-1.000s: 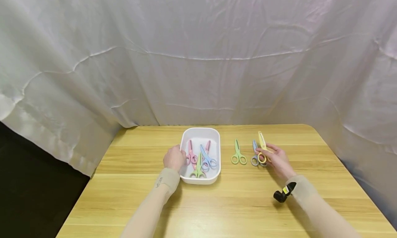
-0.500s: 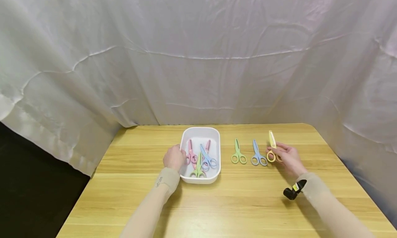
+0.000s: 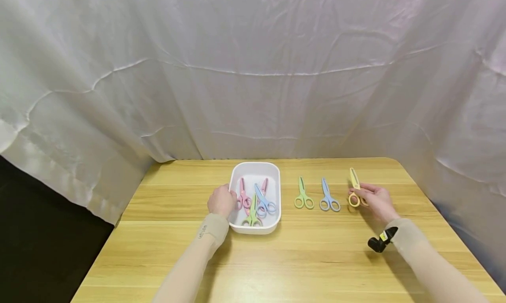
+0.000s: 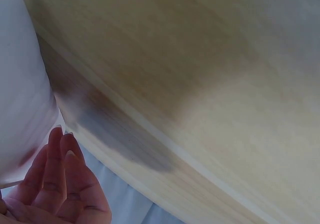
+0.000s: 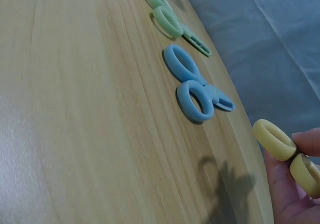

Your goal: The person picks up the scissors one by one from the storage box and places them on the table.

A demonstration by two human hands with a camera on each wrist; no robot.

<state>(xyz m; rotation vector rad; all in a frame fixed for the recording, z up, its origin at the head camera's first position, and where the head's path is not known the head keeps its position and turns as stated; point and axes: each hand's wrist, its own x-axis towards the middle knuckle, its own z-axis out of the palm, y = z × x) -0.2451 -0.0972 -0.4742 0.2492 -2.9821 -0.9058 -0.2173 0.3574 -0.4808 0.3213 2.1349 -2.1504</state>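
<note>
My right hand point(image 3: 378, 202) pinches yellow scissors point(image 3: 355, 180) by the handle end, blades pointing away. In the right wrist view their handle loops point(image 5: 274, 140) sit between thumb and fingers, above the table with a shadow below. Blue scissors point(image 3: 326, 193) and green scissors point(image 3: 302, 191) lie to the left in a row, blades away. My left hand point(image 3: 222, 201) holds the left rim of a white plastic bin point(image 3: 257, 229); its fingers point(image 4: 75, 184) lie along the outer wall. Pink scissors point(image 3: 243, 189), light blue scissors point(image 3: 260, 193) and green scissors point(image 3: 253, 206) lie overlapping inside with another pink pair.
The wooden table point(image 3: 292, 268) extends on both sides of the bin and in front of the scissors. A pale grey curtain point(image 3: 253, 96) hangs behind the table's far edge. A small black camera point(image 3: 377, 244) is strapped to the right wrist.
My right hand has moved right with the yellow scissors, from over the blue scissors to a spot beside them. The left hand and the bin have stayed put.
</note>
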